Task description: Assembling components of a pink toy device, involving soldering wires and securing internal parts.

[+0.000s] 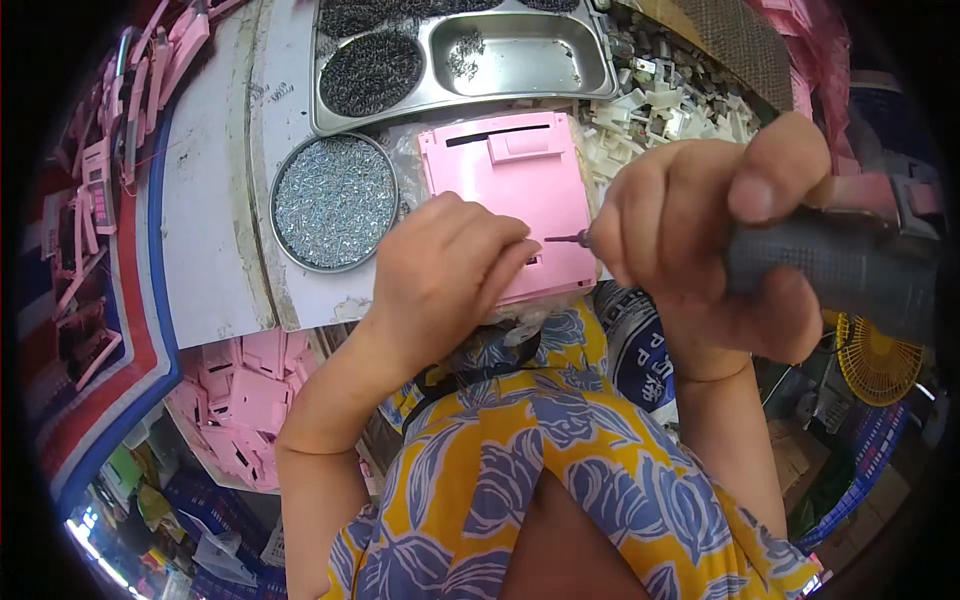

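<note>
A pink plastic casing (510, 200) with a dark slot along its far edge lies at the front of the worktable, partly over clear plastic wrap. My left hand (440, 275) rests over its left side, thumb and fingers pinched together near a small dark opening; whatever they hold is hidden. From the right, my right hand (690, 230) grips a dark grey electric screwdriver (830, 265). Its thin bit points left over the casing, with the tip close to my left fingertips. A round metal dish (335, 205) full of small silvery screws sits just left of my left hand.
Beyond the casing stands a steel tray (520, 60) with small dark parts in its compartments. White plastic pieces (660, 110) are heaped at the right. Pink casings (250, 400) fill a box below the table's left front edge. A yellow fan (878, 360) is at far right.
</note>
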The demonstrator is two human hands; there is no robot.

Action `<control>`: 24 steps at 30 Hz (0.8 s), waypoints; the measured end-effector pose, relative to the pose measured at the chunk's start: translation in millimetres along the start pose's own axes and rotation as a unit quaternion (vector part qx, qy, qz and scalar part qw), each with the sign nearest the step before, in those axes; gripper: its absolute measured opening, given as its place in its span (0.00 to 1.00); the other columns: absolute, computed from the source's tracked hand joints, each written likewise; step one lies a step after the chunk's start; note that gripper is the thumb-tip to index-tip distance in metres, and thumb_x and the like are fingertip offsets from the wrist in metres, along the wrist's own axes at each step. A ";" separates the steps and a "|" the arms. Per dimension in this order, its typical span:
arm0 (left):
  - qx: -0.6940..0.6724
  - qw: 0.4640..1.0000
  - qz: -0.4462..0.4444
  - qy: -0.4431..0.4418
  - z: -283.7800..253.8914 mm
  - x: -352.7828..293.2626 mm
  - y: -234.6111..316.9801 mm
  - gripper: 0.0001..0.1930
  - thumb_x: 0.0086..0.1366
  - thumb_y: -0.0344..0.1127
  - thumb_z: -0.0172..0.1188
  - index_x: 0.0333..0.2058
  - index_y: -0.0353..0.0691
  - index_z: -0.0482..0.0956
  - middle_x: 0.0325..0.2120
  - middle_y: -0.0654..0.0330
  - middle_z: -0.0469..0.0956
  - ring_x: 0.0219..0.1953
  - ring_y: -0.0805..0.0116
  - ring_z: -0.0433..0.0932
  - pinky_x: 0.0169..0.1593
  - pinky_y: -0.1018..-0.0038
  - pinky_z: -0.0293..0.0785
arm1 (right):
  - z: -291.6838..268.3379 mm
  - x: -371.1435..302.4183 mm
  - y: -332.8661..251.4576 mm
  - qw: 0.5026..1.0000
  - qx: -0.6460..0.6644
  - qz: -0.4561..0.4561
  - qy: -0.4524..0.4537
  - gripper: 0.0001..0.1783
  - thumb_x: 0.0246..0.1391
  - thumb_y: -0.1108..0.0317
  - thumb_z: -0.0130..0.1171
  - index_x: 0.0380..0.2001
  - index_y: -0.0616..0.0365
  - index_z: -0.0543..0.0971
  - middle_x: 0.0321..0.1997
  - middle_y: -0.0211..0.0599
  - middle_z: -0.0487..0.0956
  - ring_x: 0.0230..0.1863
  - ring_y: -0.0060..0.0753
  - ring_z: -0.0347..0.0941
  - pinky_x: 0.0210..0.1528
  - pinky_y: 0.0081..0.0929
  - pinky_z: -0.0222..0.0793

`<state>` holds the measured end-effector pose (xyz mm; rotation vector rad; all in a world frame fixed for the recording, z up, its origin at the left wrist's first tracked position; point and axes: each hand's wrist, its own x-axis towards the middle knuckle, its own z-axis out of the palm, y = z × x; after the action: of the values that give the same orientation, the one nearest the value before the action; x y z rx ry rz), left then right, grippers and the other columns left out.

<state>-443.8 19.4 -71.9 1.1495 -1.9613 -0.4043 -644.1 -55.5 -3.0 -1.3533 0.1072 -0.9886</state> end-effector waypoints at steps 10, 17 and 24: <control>0.016 0.998 0.016 -0.056 -2.8 5.7 3.0 0.08 0.54 0.32 0.70 0.31 0.42 0.79 0.24 0.61 0.73 0.28 0.61 0.74 0.31 0.66 0.71 | 24.5 -5.2 4.0 0.992 -0.020 0.056 0.111 0.19 0.63 0.50 0.62 0.45 0.47 0.68 0.17 0.22 0.67 0.18 0.20 0.63 0.23 0.22 0.62; -0.018 0.996 0.016 -0.089 -5.6 6.6 -2.4 0.08 0.56 0.31 0.69 0.33 0.41 0.79 0.26 0.60 0.74 0.30 0.62 0.74 0.32 0.68 0.72 | 27.7 -2.8 6.9 0.988 -0.055 0.076 0.119 0.20 0.61 0.50 0.64 0.44 0.50 0.68 0.18 0.22 0.67 0.18 0.21 0.63 0.25 0.24 0.63; -0.345 0.882 -0.315 0.067 -24.7 -7.9 -18.8 0.10 0.64 0.22 0.63 0.44 0.34 0.79 0.32 0.65 0.77 0.35 0.79 0.74 0.39 0.81 0.72 | -56.3 16.7 39.4 0.991 -0.071 -0.065 0.099 0.15 0.63 0.65 0.48 0.52 0.55 0.70 0.19 0.27 0.61 0.20 0.26 0.58 0.29 0.33 0.65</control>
<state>-411.8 18.9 -72.0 1.2420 -1.1027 -1.2158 -646.2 -113.1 -44.0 -1.4016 0.2447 -1.2432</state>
